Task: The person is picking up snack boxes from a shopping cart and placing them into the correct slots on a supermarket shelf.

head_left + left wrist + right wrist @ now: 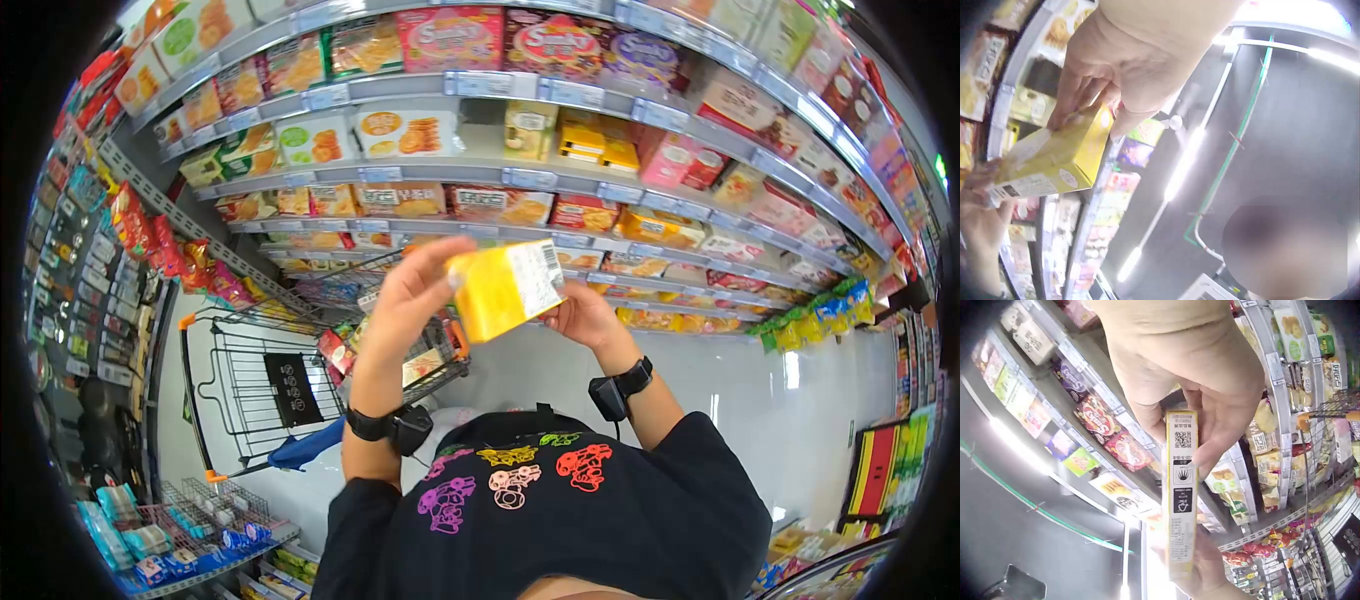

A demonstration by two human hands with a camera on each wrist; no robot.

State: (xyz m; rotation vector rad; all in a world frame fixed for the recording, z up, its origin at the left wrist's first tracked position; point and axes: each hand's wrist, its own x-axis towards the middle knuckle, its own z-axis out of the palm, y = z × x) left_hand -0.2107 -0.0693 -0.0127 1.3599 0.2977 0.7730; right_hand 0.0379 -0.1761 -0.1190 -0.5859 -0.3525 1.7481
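Observation:
A yellow box (500, 290) with a white printed, barcoded side is held up between both hands in front of the chest. My left hand (410, 295) grips its left end, thumb and fingers on opposite sides. At the other end, the right hand (583, 316) pinches the box near the barcode. In the left wrist view the box (1054, 156) is tilted, with the left hand (1129, 75) at its upper end. The right wrist view shows the narrow printed side of the box (1181, 494) below the right hand (1188, 381).
Shelves (500, 85) of boxed biscuits run across the front. A black wire cart (255, 385) holding several packages stands at the left. Hanging snack bags (835, 310) are at the right, and a low display of blue packs (150, 545) is at the lower left.

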